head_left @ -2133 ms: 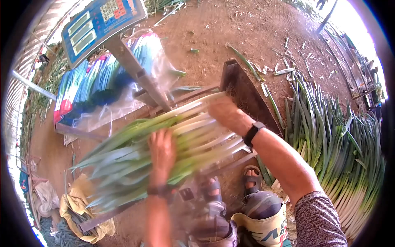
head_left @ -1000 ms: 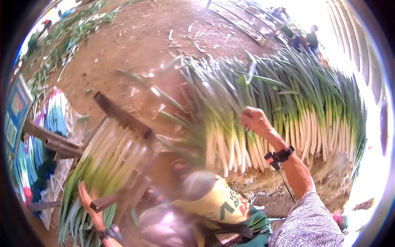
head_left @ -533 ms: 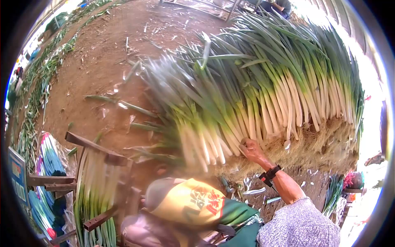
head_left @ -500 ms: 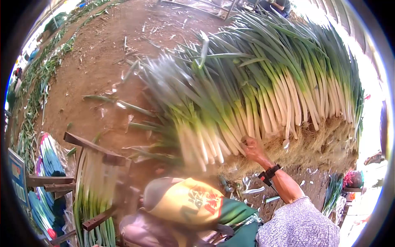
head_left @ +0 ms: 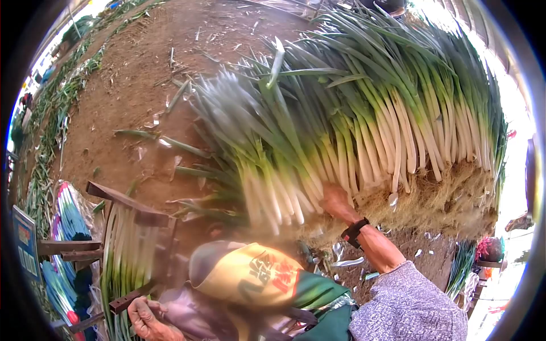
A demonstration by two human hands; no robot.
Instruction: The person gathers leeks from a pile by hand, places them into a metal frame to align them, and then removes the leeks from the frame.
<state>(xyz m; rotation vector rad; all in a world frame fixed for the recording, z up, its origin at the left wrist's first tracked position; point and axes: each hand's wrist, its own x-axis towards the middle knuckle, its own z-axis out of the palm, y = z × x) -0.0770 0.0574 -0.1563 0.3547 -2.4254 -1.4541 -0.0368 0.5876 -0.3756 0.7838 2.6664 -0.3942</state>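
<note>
Long green onions (head_left: 392,131) lie in a big heap, leaves pointing away and white stalks toward me. My right hand (head_left: 336,200), with a black band on its wrist, is closed around the lower white stalks at the heap's left part; its fingertips are hidden among them. At the bottom left, my left hand (head_left: 147,320) is raised beside a brown metal rack (head_left: 128,203). Its fingers are curled in, and nothing shows between them. A bunch of green onions (head_left: 128,244) lies in that rack, just beyond this hand.
Tangled roots (head_left: 432,199) edge the heap's near side. Loose leaves (head_left: 187,148) are scattered on the bare soil (head_left: 131,96). A yellow and green cloth (head_left: 250,273) covers my lap. Blue-and-white wrapped bundles (head_left: 71,227) lie at the far left.
My right hand has shifted slightly left and toward me along the white stalks. My left hand has come into view at the bottom left beside the rack.
</note>
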